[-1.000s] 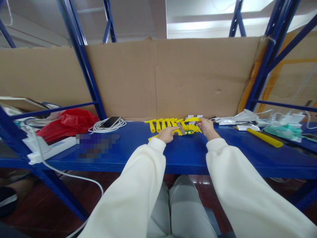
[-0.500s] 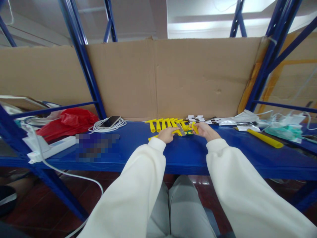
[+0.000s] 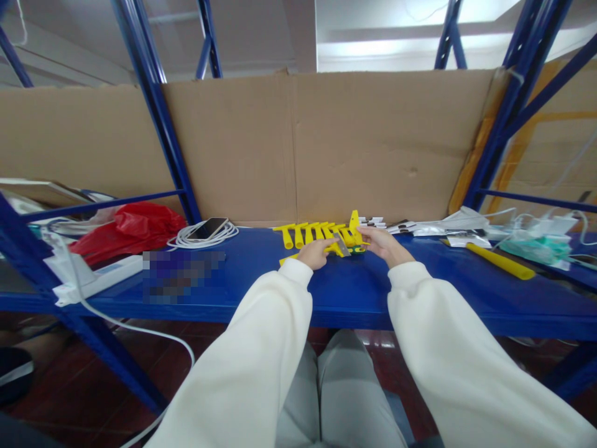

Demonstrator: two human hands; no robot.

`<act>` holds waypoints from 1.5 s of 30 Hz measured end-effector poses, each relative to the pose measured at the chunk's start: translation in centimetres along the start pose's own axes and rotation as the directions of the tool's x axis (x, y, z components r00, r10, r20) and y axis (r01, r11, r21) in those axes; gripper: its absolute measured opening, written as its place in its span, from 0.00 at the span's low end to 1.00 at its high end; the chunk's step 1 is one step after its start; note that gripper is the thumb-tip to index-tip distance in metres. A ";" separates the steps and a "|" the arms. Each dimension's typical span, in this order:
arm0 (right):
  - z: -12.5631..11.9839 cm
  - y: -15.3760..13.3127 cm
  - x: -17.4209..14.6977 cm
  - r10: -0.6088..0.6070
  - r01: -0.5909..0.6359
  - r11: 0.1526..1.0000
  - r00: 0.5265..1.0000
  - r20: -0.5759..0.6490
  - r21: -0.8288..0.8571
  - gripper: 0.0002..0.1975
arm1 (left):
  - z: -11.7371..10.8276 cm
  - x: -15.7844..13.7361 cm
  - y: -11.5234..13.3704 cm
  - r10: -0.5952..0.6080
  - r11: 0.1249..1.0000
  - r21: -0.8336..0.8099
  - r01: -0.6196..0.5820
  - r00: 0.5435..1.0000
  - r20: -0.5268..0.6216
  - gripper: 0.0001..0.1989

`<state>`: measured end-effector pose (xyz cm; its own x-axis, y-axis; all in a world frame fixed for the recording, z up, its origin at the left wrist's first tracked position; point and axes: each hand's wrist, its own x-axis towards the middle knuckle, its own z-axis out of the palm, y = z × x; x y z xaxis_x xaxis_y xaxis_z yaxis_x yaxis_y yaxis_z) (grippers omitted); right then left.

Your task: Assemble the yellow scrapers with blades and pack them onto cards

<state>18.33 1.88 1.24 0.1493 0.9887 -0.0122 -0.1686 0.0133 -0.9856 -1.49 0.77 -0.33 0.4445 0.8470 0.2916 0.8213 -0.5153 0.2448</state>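
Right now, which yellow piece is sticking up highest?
The upright yellow piece in the right hand; the row of yellow handles rests lower, on the blue shelf.

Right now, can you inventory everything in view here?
Shelf: one, blue, centre
Posts: several, blue, around shelf
Cardboard: several sheets, brown, behind shelf
Handles: several, yellow, row at mid-shelf
Bladed tool: one, yellow and grey, before the row
Loose part: one, yellow, row's right end
Packets: several, black and white, right of row
Rod: one, yellow, further right
Bundle: one, pale green, far right
Coiled cable: one, white, left of row
Phone: one, dark, on the cable
Bag: one, red, further left
Bar: one, white, before the bag
Trousers: one pair, grey, below the shelf
Sleeves: two, cream, on the arms
Left hand: one, holding the bladed tool
Right hand: one, holding the loose part
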 end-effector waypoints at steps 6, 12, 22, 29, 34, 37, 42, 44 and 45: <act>0.3 0.1 -0.2 0.003 0.006 0.995 0.995 0.100 -0.096 0.11 | -0.1 0.0 0.0 -0.001 1.000 0.009 0.001 1.000 0.006 0.33; 1.0 0.6 -1.0 -0.028 0.068 0.955 0.990 0.141 -0.287 0.20 | 0.2 0.3 -0.2 -0.043 0.999 0.017 0.043 0.999 0.019 0.39; 2.0 0.6 -1.8 -0.049 0.087 0.877 0.994 0.093 -0.473 0.20 | 0.2 0.4 -0.2 -0.029 1.000 0.003 0.029 0.999 0.035 0.37; 2.0 0.8 -1.8 -0.073 0.106 0.851 0.994 0.084 -0.514 0.19 | 0.3 0.4 -0.2 -0.011 1.000 -0.006 0.011 1.000 0.017 0.37; 1.8 1.2 -1.2 -0.109 0.150 0.836 0.988 0.108 -0.527 0.20 | 0.4 0.4 -0.3 -0.004 1.000 -0.004 0.004 1.000 0.011 0.37; 1.6 1.4 -0.9 -0.123 0.163 0.828 0.986 0.109 -0.537 0.20 | 0.4 0.4 -0.4 0.003 1.000 -0.005 -0.003 1.000 0.011 0.37; 1.7 1.5 -1.0 -0.153 0.168 0.787 0.985 0.076 -0.594 0.21 | 0.4 0.4 -0.3 0.012 1.000 -0.014 -0.011 1.000 0.013 0.37; 1.8 1.6 -0.9 -0.170 0.177 0.770 0.983 0.071 -0.613 0.20 | 0.3 0.3 -0.2 0.016 1.000 -0.022 -0.016 1.000 0.013 0.37; 1.8 1.6 -0.7 -0.178 0.182 0.770 0.982 0.069 -0.612 0.19 | 0.3 0.3 -0.2 0.020 0.999 -0.025 -0.020 1.000 0.010 0.37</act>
<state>16.17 1.43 -0.07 0.1097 0.9785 0.1745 0.4933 0.0988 -0.8643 -1.45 1.14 -0.56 0.4642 0.8378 0.2875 0.8030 -0.5350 0.2625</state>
